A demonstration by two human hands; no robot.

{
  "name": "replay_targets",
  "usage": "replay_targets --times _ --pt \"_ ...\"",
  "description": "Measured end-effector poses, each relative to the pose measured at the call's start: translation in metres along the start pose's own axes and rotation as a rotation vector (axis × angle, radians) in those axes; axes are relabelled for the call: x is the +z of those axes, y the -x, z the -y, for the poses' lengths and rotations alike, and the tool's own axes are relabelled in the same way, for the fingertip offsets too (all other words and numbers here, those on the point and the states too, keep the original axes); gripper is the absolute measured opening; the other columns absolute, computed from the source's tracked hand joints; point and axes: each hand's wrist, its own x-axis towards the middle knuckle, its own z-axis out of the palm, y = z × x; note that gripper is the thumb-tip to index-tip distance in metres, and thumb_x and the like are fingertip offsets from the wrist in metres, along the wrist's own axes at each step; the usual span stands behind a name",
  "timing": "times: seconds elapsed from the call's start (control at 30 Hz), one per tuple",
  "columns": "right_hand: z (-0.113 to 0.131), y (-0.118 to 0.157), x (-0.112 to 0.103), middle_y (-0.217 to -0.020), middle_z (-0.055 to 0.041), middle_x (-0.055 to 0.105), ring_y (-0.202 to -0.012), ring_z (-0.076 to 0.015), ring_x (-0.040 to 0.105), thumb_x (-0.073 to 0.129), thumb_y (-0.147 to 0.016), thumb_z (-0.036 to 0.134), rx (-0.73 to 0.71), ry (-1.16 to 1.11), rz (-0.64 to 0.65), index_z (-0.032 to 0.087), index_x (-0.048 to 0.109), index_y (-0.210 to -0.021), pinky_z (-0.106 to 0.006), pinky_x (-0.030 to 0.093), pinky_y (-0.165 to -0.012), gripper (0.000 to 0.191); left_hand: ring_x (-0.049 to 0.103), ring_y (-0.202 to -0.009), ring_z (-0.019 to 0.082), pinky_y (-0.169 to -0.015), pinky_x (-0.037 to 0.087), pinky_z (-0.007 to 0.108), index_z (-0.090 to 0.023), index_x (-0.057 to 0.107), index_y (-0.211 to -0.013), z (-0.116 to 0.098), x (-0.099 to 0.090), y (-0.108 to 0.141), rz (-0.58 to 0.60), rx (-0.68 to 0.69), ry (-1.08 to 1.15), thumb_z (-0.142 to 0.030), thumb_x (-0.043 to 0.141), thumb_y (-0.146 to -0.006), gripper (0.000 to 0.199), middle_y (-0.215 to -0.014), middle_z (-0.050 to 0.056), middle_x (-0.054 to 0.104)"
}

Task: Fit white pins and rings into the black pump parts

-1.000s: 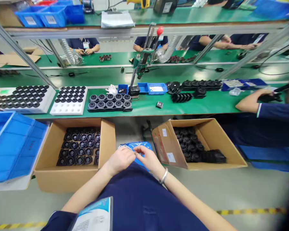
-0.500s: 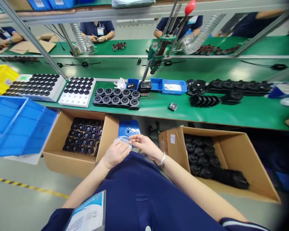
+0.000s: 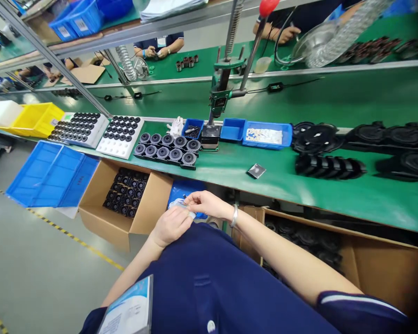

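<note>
Close to my body, my left hand (image 3: 172, 226) is curled round a small bundle of thin whitish loops (image 3: 177, 202) that looks like cord. My right hand (image 3: 206, 204), with a bangle at the wrist, has its fingertips pinched together at the same bundle. Both hands meet just above my dark blue shirt, and the fingers cover most of what they hold. Behind them lies a blue stool seat or plastic sheet (image 3: 184, 189). An open carton (image 3: 151, 199) filled with rows of black round parts stands to the left of my hands.
On the green bench (image 3: 223, 169) stand a tray of round speaker-like parts (image 3: 167, 149), a white foam block (image 3: 120, 134), blue bins (image 3: 232, 129) and black housings (image 3: 329, 167). A lever press (image 3: 220, 95) rises at the back. Another carton (image 3: 386, 260) is at right; co-workers sit opposite.
My view has turned and shifted, so the bench now slants down to the right. Both hands stay together at the bundle, with the right fingers drawn closer to the left hand.
</note>
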Motion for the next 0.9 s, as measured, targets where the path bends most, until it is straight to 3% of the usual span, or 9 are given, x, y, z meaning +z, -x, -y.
replay_targets --times 0.13,0.27,0.37,0.47,0.67,0.8,0.9 --pt "0.008 0.006 -0.025 -0.074 -0.0010 0.064 -0.067 -0.0117 0.053 0.078 -0.071 0.047 -0.008 -0.068 0.014 0.012 0.068 -0.084 -0.025 0.042 -0.066 0.039 0.068 -0.093 0.020 -0.083 0.058 0.037 -0.017 0.062 -0.104 0.014 0.013 -0.010 0.099 -0.275 0.155 -0.025 0.043 -0.098 0.022 -0.099 0.011 0.070" --pt "0.011 0.006 -0.035 -0.079 -0.0019 0.064 -0.069 -0.0112 0.053 0.082 -0.070 0.046 -0.070 -0.170 -0.144 0.012 0.069 -0.085 -0.025 0.042 -0.068 0.040 0.067 -0.101 0.019 -0.088 0.056 0.033 -0.019 0.058 -0.116 0.041 0.024 -0.025 0.126 -0.286 0.264 -0.034 0.048 -0.098 0.026 -0.108 0.009 0.069" --pt "0.016 -0.003 -0.028 -0.080 -0.0009 0.062 -0.066 -0.0103 0.052 0.084 -0.067 0.045 -0.160 -0.266 -0.336 0.014 0.065 -0.078 -0.025 0.043 -0.067 0.038 0.063 -0.111 0.018 -0.097 0.051 0.031 -0.022 0.059 -0.119 0.063 0.027 -0.041 0.174 -0.311 0.522 -0.036 0.055 -0.094 0.029 -0.118 0.007 0.067" --pt "0.027 -0.018 -0.015 -0.074 0.0009 0.059 -0.064 -0.0103 0.051 0.085 -0.066 0.044 -0.247 -0.295 -0.509 0.015 0.062 -0.072 -0.025 0.043 -0.066 0.037 0.062 -0.105 0.019 -0.098 0.047 0.032 -0.023 0.066 -0.108 0.088 0.022 -0.056 0.213 -0.464 0.833 -0.037 0.065 -0.087 0.024 -0.110 0.003 0.069" --pt "0.052 -0.052 0.003 -0.082 -0.0026 0.064 -0.066 -0.0119 0.052 0.084 -0.068 0.042 -0.340 -0.204 -0.743 0.016 0.067 -0.074 -0.027 0.045 -0.065 0.032 0.063 -0.094 0.019 -0.092 0.047 0.033 -0.019 0.070 -0.095 0.134 0.003 -0.065 0.118 -0.614 1.000 -0.034 0.067 -0.083 0.020 -0.098 0.004 0.071" --pt "0.054 -0.062 0.009 -0.080 -0.0028 0.064 -0.064 -0.0121 0.052 0.083 -0.071 0.042 -0.355 -0.237 -0.777 0.017 0.070 -0.081 -0.027 0.045 -0.065 0.031 0.063 -0.083 0.017 -0.079 0.050 0.029 -0.015 0.066 -0.100 0.147 0.001 -0.062 0.067 -0.718 1.144 -0.041 0.062 -0.086 0.030 -0.095 0.006 0.070" --pt "0.052 -0.064 0.010 -0.080 -0.0012 0.061 -0.062 -0.0091 0.051 0.086 -0.069 0.040 -0.333 -0.424 -0.693 0.016 0.069 -0.082 -0.024 0.043 -0.061 0.031 0.063 -0.077 0.015 -0.073 0.050 0.026 -0.013 0.067 -0.098 0.150 0.000 -0.062 0.105 -0.711 1.267 -0.047 0.066 -0.083 0.037 -0.093 0.007 0.071"
